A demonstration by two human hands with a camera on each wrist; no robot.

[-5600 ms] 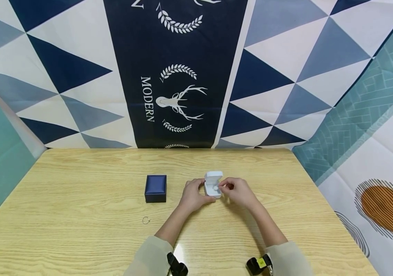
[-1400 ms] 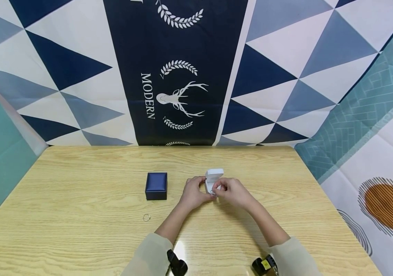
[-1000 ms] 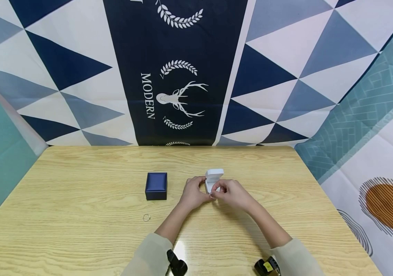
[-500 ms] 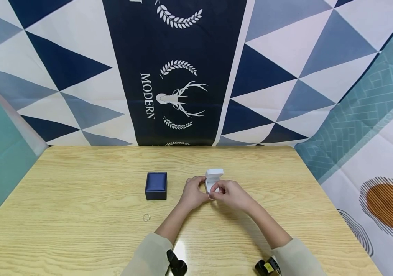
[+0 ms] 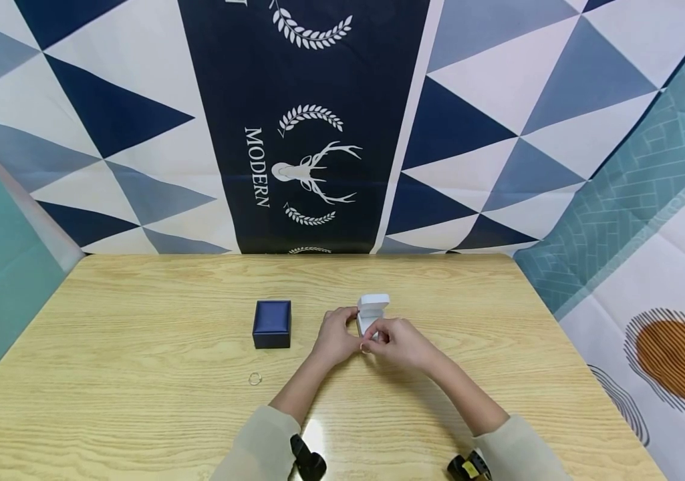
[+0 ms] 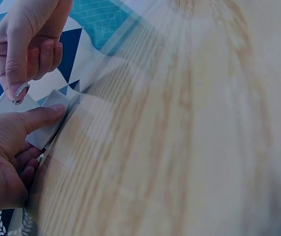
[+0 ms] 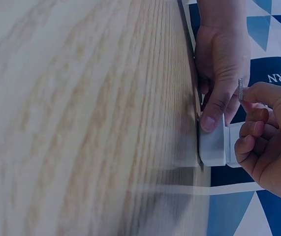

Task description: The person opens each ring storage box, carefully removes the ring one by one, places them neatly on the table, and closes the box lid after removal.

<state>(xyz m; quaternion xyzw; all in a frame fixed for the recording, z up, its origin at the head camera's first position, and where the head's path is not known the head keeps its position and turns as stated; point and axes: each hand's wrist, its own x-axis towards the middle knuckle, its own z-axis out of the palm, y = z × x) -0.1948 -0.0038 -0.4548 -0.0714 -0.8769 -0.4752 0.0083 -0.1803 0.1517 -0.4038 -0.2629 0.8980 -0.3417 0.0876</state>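
Observation:
A small white ring box [image 5: 373,306] stands on the table with its lid up. My left hand [image 5: 335,339] grips the box base from its left side; the thumb presses the near face in the left wrist view. Between thumb and index finger, my right hand [image 5: 401,342] pinches a silver ring [image 7: 240,89] set with small stones. The ring is held just in front of the box, close over the left thumb, and its stones show plainly in the left wrist view. The right fingers hide part of the box's inside.
To the left, a dark blue box [image 5: 272,325] sits with its lid down. A second, thin ring [image 5: 254,379] lies on the wooden table [image 5: 138,347] nearer the front. Patterned cloth [image 5: 312,133] hangs behind the table's far edge.
Earlier the right fingers were inside the white box at the ring. They have since drawn the ring out and toward the front left. The left hand has kept its grip on the box.

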